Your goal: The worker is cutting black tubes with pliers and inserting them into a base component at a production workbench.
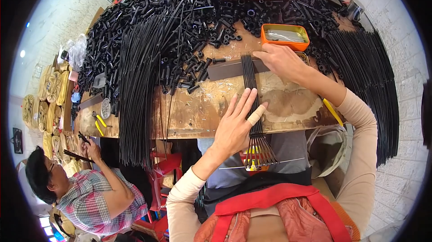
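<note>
A narrow row of thin black rods point(249, 73) lies side by side across the wooden table's front edge. My left hand point(233, 127) rests on the rods with its fingers stretched out and tape round the thumb. Below that hand the rods fan out over my lap, where a thin metal wire point(290, 160) crosses their ends. Under their far part lies a flat dark bar point(225, 69). My right hand point(285, 64) is closed in a pinch just right of the rods' far tips; anything between its fingertips is too small to make out. Behind it stands an orange box point(285, 45) holding thin silvery pins.
Black plastic parts point(198, 1) are heaped over the table's back. Long black rod bundles hang over the edge at left point(137, 93) and right point(366, 80). Yellow-handled tools lie left point(99, 125) and right point(333, 111). A co-worker point(103, 201) sits at left, holding black rods.
</note>
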`<state>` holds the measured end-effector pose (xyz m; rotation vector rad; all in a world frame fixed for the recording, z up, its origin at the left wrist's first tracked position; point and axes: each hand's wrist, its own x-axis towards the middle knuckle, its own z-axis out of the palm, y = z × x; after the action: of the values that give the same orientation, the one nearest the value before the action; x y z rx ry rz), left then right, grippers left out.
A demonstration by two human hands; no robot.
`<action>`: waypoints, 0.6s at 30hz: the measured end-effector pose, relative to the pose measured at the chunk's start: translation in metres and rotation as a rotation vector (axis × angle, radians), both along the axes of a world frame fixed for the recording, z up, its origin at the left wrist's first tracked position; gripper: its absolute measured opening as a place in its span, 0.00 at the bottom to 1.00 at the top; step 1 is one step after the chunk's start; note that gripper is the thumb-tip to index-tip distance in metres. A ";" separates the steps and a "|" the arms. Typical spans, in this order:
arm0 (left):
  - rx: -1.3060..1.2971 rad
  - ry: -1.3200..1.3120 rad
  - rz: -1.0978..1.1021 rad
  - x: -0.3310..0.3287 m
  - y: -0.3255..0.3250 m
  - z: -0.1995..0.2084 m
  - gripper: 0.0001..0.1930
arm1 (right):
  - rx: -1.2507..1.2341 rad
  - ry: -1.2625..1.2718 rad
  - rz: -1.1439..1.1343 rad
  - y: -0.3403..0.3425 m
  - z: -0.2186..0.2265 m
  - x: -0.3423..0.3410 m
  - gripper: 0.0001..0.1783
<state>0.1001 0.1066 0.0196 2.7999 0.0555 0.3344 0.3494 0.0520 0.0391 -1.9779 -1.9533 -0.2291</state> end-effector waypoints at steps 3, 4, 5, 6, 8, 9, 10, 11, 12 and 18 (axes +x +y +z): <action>0.025 0.006 -0.010 0.001 0.000 -0.001 0.39 | 0.022 -0.012 0.018 0.001 -0.002 0.002 0.14; 0.025 0.005 -0.006 0.001 0.000 0.000 0.39 | 0.022 -0.013 0.022 0.002 -0.002 0.002 0.14; -0.012 -0.008 -0.007 0.000 -0.001 0.000 0.39 | 0.015 -0.014 0.029 0.003 -0.001 0.001 0.14; -0.049 -0.020 -0.008 0.000 -0.001 0.001 0.39 | 0.007 -0.015 0.036 0.004 -0.001 0.001 0.13; -0.056 -0.023 -0.012 0.001 0.000 0.002 0.38 | 0.009 -0.009 0.041 0.005 0.001 0.002 0.12; -0.061 -0.022 -0.015 0.001 0.000 0.002 0.37 | 0.013 0.001 0.047 0.005 0.002 0.003 0.11; -0.061 -0.022 -0.015 0.001 0.001 0.002 0.37 | 0.013 0.001 0.047 0.006 0.001 0.003 0.11; -0.002 0.004 -0.012 0.001 0.002 0.001 0.37 | 0.003 0.022 0.050 0.008 0.000 0.004 0.10; 0.058 0.030 -0.010 0.001 0.002 0.000 0.36 | -0.007 0.043 0.053 0.009 -0.001 0.005 0.09; -0.080 -0.023 -0.018 0.002 -0.001 0.003 0.38 | 0.052 0.142 0.120 0.013 -0.009 0.017 0.07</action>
<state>0.1018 0.1055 0.0226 2.7154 0.0382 0.3521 0.3668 0.0648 0.0302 -1.7866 -1.9464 -0.1049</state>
